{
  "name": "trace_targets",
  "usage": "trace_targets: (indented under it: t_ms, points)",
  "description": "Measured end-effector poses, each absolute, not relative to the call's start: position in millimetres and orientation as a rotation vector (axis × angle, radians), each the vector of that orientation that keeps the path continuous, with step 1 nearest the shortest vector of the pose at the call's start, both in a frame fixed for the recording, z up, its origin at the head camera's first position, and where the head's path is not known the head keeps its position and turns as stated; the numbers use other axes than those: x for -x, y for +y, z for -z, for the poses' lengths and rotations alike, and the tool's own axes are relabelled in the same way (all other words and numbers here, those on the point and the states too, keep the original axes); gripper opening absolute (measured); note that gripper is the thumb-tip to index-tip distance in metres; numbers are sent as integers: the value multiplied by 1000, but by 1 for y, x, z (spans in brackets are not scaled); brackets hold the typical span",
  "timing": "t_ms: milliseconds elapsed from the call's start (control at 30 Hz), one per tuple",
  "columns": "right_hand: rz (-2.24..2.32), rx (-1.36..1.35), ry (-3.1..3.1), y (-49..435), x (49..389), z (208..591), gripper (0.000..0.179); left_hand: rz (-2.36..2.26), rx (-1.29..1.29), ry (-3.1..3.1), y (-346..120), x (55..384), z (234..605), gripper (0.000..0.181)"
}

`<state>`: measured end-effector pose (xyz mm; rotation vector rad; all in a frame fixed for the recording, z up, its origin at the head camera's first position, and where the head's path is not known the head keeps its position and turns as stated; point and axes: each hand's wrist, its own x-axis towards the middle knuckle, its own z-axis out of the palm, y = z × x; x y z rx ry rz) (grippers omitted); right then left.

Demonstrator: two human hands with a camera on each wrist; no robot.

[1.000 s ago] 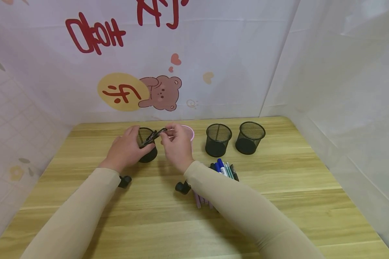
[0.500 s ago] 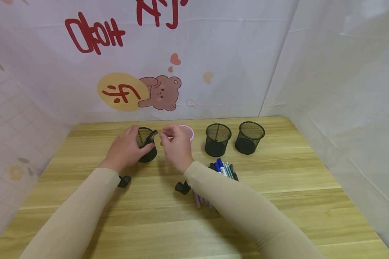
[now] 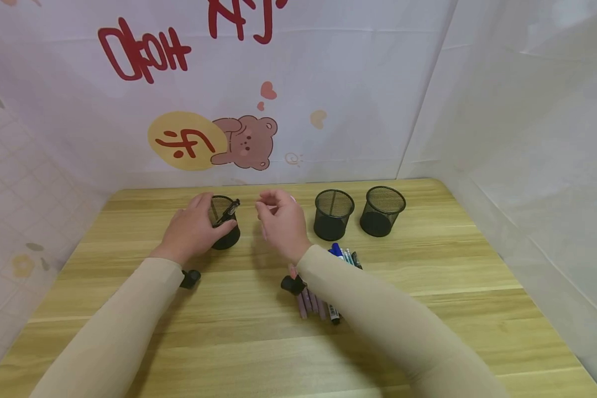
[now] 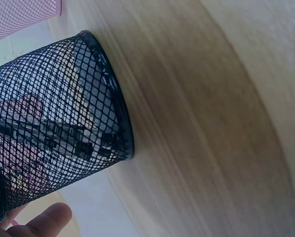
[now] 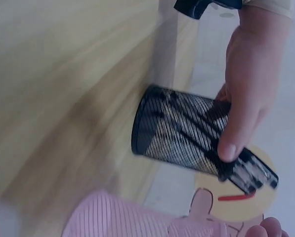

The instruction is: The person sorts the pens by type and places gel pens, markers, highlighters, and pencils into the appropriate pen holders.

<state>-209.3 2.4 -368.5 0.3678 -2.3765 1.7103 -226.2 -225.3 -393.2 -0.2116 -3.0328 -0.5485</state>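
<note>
My left hand [image 3: 189, 228] grips a black mesh pen cup [image 3: 227, 239] at the back left of the table, with the thumb over its near side. Black pens [image 3: 232, 208] lean in that cup, their clipped ends sticking out past the rim; the left wrist view shows them through the mesh [image 4: 48, 133]. Just right of it hovers my right hand [image 3: 283, 226], holding nothing, its fingers loosely bent. Behind this hand a pink cup [image 5: 103, 217] is mostly hidden in the head view.
Two more black mesh cups [image 3: 334, 215] [image 3: 383, 211] stand at the back right. Under the right forearm lie pinkish pens [image 3: 309, 304], a black marker [image 3: 334, 314] and blue-capped markers [image 3: 336, 250], partly covered. A white printed curtain [image 3: 353, 83] hangs behind the table.
A black pen at the right fingers has gone down into the left cup and been let go. My right hand has then drawn away to the right; the left stays put.
</note>
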Motion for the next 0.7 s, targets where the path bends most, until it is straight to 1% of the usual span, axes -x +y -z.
trace_targets:
  t_ms: [200, 400, 700]
  points:
    - [-1574, -399, -2464, 33, 208, 362, 22, 549, 216, -3041, -225, 226, 392, 100]
    - [-1363, -454, -2584, 74, 206, 361, 22, 558, 213, -3045, -225, 225, 392, 99]
    - [-999, -541, -2921, 136, 202, 365, 29, 544, 210, -3055, -226, 227, 392, 104]
